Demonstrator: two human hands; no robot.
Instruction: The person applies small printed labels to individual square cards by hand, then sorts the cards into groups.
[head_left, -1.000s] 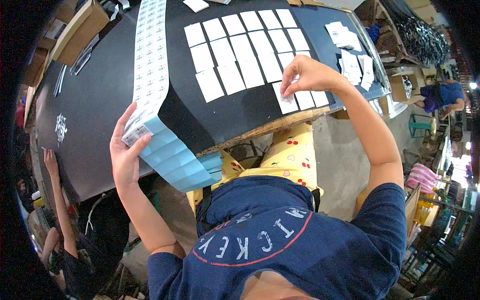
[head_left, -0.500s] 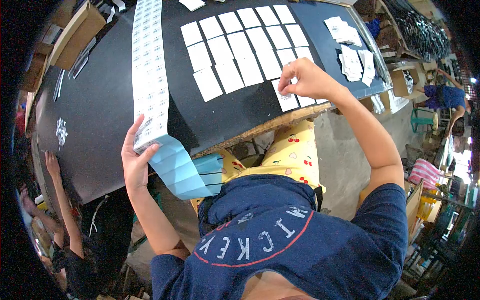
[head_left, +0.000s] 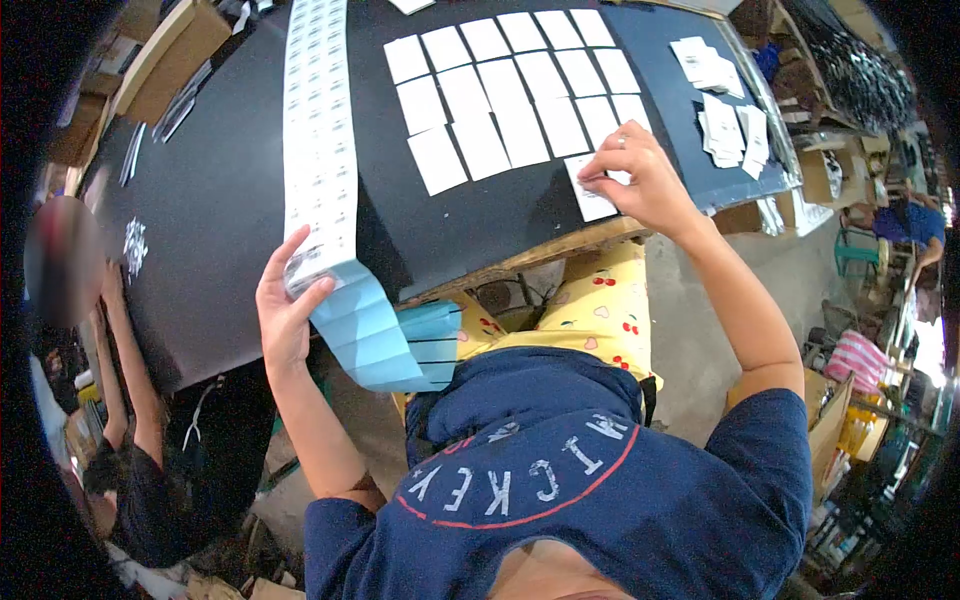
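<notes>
My left hand [head_left: 292,300] grips a long strip of printed labels [head_left: 320,130] near the table's front edge, thumb on top. Below that hand the strip's light blue backing [head_left: 375,345] hangs in folds toward my lap. Over the front row of white cards [head_left: 510,130], my right hand [head_left: 640,180] has its fingers pinched together just above a card [head_left: 592,200] at the table's edge; whatever lies between the fingertips is too small to make out. The cards lie in rows on the dark table [head_left: 430,260].
Loose stacks of cards [head_left: 722,130] lie at the right end of the table. At the left, another person [head_left: 140,420] reaches toward a small white pile [head_left: 135,248]. A cardboard box [head_left: 175,60] stands at the back left. Someone in blue [head_left: 910,225] is at far right.
The table and cards have shifted right in view. My right hand remains over the front cards, still pinched. The person at the left leans farther in, with the head now visible.
</notes>
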